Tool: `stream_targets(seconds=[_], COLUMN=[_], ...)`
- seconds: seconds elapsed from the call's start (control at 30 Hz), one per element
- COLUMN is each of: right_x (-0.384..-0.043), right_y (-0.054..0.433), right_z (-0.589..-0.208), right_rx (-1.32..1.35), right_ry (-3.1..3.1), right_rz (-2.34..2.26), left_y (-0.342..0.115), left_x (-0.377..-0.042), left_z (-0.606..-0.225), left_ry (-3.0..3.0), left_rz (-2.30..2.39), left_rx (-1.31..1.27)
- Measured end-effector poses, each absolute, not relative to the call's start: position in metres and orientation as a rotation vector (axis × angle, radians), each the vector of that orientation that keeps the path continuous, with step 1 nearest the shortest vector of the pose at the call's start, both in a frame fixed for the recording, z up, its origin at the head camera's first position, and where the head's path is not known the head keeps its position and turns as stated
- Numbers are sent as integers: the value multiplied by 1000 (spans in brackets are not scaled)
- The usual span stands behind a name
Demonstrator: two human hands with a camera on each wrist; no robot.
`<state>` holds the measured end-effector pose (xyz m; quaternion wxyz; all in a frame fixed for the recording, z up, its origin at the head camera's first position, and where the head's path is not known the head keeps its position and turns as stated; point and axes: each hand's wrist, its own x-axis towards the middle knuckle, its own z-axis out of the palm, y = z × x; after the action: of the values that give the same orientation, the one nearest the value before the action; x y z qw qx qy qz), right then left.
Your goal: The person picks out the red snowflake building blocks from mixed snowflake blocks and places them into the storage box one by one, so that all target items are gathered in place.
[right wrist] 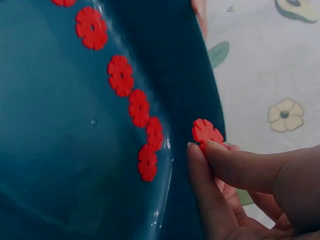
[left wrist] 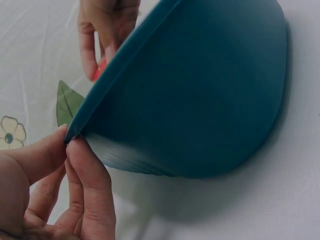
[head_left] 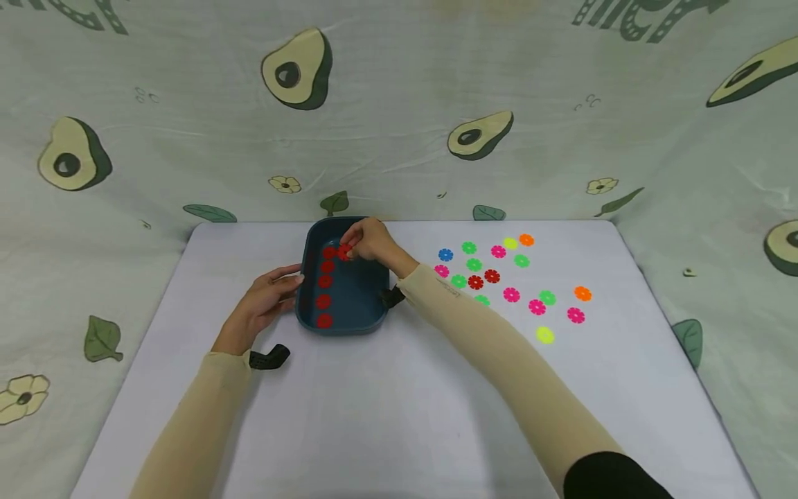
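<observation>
Right hand [head_left: 372, 241] pinching part-hidden red disc [right wrist: 204, 130], wrist views cropping tray [head_left: 358, 298]

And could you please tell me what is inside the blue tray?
Six red discs lie inside the tray; the right hand pinches another disc. Whatever lies under that hand is hidden.

Green lettering [head_left: 634, 30] on the patterned cloth [head_left: 399, 69] is cut off at the top and illegible. The small dark marking [head_left: 447, 287] on the right sleeve [head_left: 499, 346] cannot be read.
</observation>
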<state>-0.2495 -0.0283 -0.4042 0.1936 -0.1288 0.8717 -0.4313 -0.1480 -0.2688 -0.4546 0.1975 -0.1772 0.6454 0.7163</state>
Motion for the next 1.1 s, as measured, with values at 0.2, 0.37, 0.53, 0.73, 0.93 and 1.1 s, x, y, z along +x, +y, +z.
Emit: stream_targets(seconds=[0.2, 0.37, 0.53, 0.73, 0.93, 1.1], right_x=[-257, -260, -262, -265, -270, -274], right_y=[-35, -40, -45, -49, -54, -60], right_z=[-408, -414, -420, -425, -431, -436], right_rx=[-334, -341, -320, -287, -243, -180], right_ry=[2449, 2478, 2505, 2462, 2443, 2427], right_rz=[-1154, -1090, -1035, -1035, -958, -939], left_y=[-267, -265, -263, -264, -265, -267], left_x=[-148, -148, -147, -146, -147, -147], left_z=[-454, -455, -454, -456, -457, -455], left_ry=[1807, 1788, 1783, 1801, 1821, 1834], left_rz=[2019, 2040, 2038, 2022, 2016, 2007], left_rx=[-477, -471, -465, -492, -495, -500])
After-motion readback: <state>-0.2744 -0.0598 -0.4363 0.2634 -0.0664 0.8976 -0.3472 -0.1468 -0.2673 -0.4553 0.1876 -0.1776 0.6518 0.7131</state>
